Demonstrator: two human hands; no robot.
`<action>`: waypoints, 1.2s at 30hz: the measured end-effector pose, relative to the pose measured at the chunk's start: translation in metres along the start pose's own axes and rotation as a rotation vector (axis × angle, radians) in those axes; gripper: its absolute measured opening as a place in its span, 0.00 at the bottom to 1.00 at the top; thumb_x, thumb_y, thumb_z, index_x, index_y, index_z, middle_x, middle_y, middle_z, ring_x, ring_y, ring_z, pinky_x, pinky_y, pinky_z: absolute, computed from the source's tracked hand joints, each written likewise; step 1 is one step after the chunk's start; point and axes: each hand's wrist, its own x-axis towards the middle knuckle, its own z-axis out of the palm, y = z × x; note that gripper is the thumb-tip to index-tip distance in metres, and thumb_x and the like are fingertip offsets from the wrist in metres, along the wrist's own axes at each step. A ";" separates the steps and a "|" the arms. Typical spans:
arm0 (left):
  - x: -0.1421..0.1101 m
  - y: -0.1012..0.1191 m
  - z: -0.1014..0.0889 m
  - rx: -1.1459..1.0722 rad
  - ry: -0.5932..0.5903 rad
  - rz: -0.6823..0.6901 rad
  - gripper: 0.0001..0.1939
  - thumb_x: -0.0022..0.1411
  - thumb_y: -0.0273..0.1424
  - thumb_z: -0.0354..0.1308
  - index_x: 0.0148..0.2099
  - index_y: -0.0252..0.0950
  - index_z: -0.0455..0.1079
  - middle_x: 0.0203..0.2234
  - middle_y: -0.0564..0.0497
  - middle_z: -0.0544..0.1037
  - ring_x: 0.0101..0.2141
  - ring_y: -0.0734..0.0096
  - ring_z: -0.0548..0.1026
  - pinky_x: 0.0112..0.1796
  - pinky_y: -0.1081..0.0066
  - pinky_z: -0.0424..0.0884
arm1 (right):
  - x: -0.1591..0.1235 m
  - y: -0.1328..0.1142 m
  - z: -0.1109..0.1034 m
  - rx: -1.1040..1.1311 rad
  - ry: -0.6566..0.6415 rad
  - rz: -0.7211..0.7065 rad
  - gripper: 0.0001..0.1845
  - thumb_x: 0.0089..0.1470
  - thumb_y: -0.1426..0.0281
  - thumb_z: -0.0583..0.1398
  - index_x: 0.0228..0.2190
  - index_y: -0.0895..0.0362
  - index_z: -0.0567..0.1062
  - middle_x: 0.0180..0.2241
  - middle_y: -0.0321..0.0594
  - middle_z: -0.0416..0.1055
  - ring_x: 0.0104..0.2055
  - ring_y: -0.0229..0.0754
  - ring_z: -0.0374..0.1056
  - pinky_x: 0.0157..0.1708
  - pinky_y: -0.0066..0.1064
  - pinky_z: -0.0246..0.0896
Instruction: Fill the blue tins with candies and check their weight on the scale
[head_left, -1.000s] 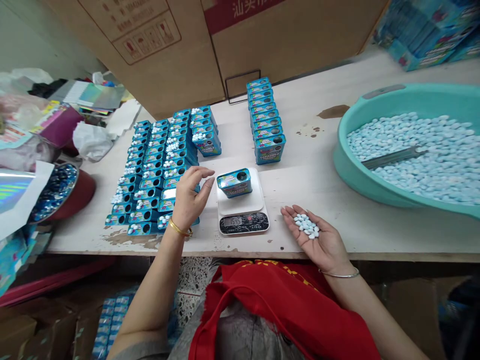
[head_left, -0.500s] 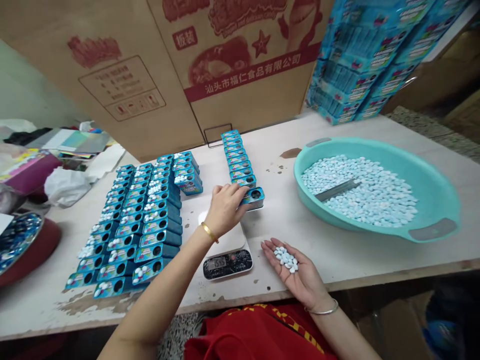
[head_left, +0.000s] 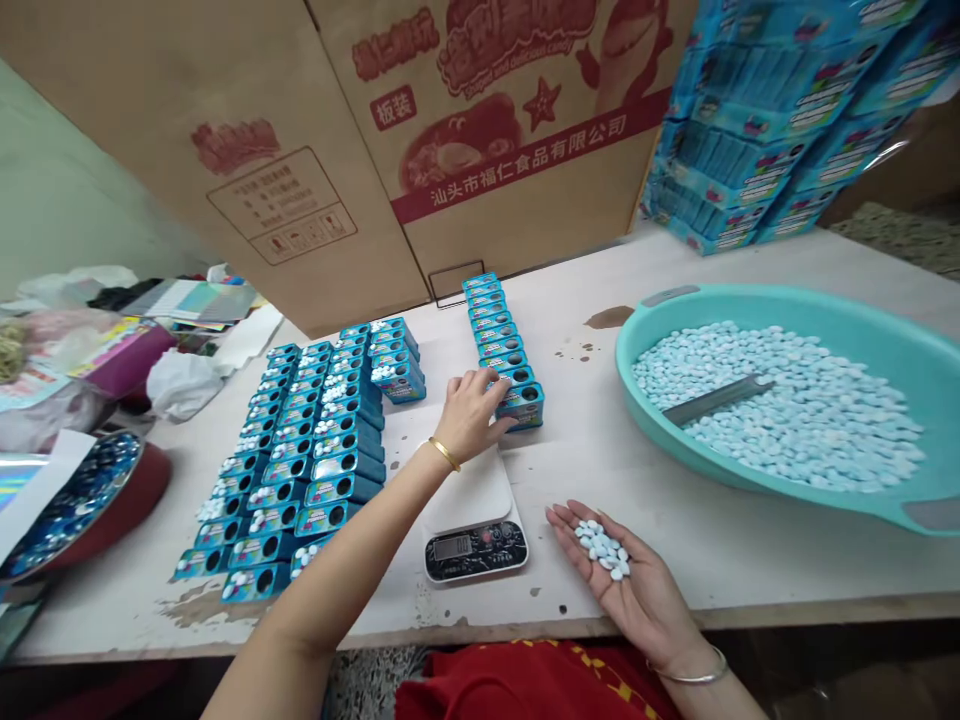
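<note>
At the near end of a short row of blue candy tins, my left hand has its fingers and thumb around the left end of the nearest tin. That tin stands upright with a round dark opening on top. Part of it is covered by my fingers. Just below my left hand is a white digital scale, its display reading 0.0. My right hand, palm up and loosely cupped, holds a small heap of pale blue candies above the table's front.
A turquoise basin of candies with a metal scoop stands on the right. Several rows of tins, many topped with candies, fill the left. Cartons, wrapped packs and a red bowl surround the table.
The scale display has dropped to 0.0. My left hand has shifted the tin against the near end of the short row. The view has turned slightly left; my right hand still holds candies.
</note>
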 end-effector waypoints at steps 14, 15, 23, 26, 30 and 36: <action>-0.027 -0.118 -0.016 0.374 -0.154 -0.486 0.12 0.56 0.34 0.56 0.43 0.37 0.71 0.49 0.41 0.67 0.49 0.49 0.63 0.44 0.55 0.59 | 0.001 0.002 0.001 -0.031 -0.010 0.000 0.13 0.56 0.79 0.54 0.42 0.67 0.73 0.45 0.56 0.75 0.54 0.52 0.67 0.47 0.35 0.72; -0.027 -0.121 -0.014 0.375 -0.165 -0.447 0.11 0.57 0.33 0.56 0.42 0.36 0.72 0.50 0.41 0.67 0.50 0.49 0.62 0.45 0.55 0.59 | 0.001 0.002 0.001 -0.034 -0.009 -0.008 0.13 0.56 0.79 0.54 0.42 0.67 0.73 0.44 0.56 0.75 0.54 0.52 0.67 0.47 0.35 0.72; -0.036 -0.066 -0.074 0.346 -0.174 -0.187 0.10 0.62 0.32 0.51 0.39 0.32 0.70 0.42 0.41 0.72 0.44 0.55 0.69 0.44 0.57 0.60 | 0.003 0.003 0.004 -0.054 -0.002 -0.021 0.12 0.56 0.78 0.53 0.39 0.66 0.74 0.42 0.53 0.77 0.53 0.49 0.68 0.47 0.34 0.73; -0.045 -0.022 -0.095 0.283 -0.301 -0.119 0.10 0.62 0.32 0.51 0.38 0.31 0.70 0.38 0.42 0.72 0.37 0.60 0.72 0.37 0.62 0.62 | 0.008 0.005 0.008 -0.058 -0.012 -0.017 0.13 0.57 0.78 0.52 0.39 0.66 0.74 0.41 0.52 0.77 0.53 0.49 0.68 0.46 0.34 0.73; -0.051 0.019 -0.086 0.218 -0.428 -0.049 0.10 0.63 0.30 0.50 0.38 0.30 0.71 0.38 0.43 0.73 0.36 0.61 0.73 0.36 0.63 0.62 | 0.013 0.009 0.015 -0.066 -0.039 -0.019 0.13 0.57 0.78 0.51 0.38 0.67 0.74 0.41 0.54 0.77 0.53 0.50 0.68 0.47 0.35 0.72; -0.056 0.016 -0.079 0.142 -0.369 -0.042 0.11 0.62 0.35 0.54 0.41 0.31 0.69 0.39 0.44 0.73 0.39 0.60 0.73 0.41 0.63 0.63 | 0.009 0.006 0.019 -0.076 -0.047 -0.015 0.14 0.59 0.77 0.50 0.40 0.66 0.74 0.41 0.52 0.77 0.53 0.48 0.69 0.46 0.34 0.73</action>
